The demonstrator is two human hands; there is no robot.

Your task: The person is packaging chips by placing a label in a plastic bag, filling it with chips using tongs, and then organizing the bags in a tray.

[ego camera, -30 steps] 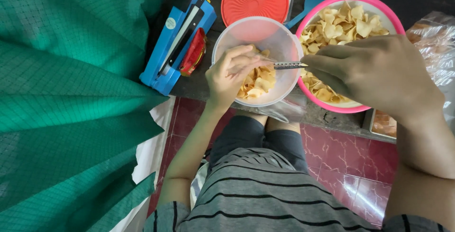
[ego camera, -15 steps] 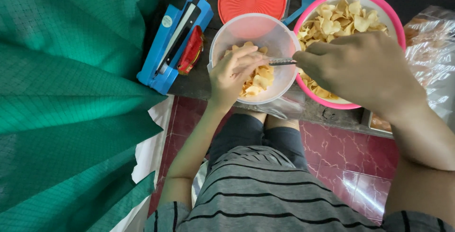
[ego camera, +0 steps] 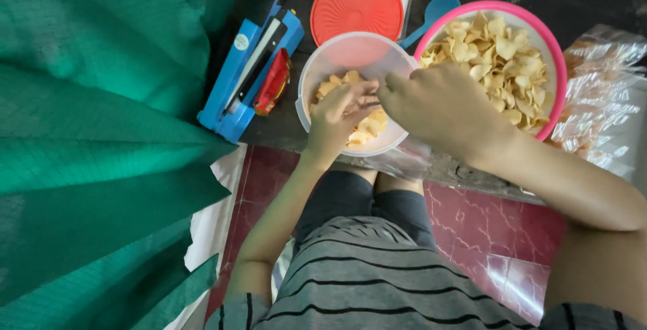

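Observation:
My left hand [ego camera: 337,120] reaches into a clear round plastic container [ego camera: 317,74]. Its bent fingers close over the pale yellow chips [ego camera: 374,124] inside. My right hand [ego camera: 438,107] hangs over the container's right rim, fingers closed and meeting the left fingertips. Only a sliver of the thin metal utensil [ego camera: 369,105] it grips shows between the two hands. Behind the right hand stands a pink bowl [ego camera: 549,53] heaped with more chips [ego camera: 502,60].
A red round lid [ego camera: 357,6] and a blue spoon [ego camera: 435,10] lie behind the container. A blue bag sealer [ego camera: 249,74] with a red packet [ego camera: 275,84] lies at the left. Clear plastic bags [ego camera: 600,94] lie at the right, green cloth [ego camera: 101,134] on the left, red tiled floor [ego camera: 499,235] below.
My right hand has moved left from over the pink bowl to the clear container's rim. The utensil's handle, plain before, is almost hidden. My left hand stayed in the container.

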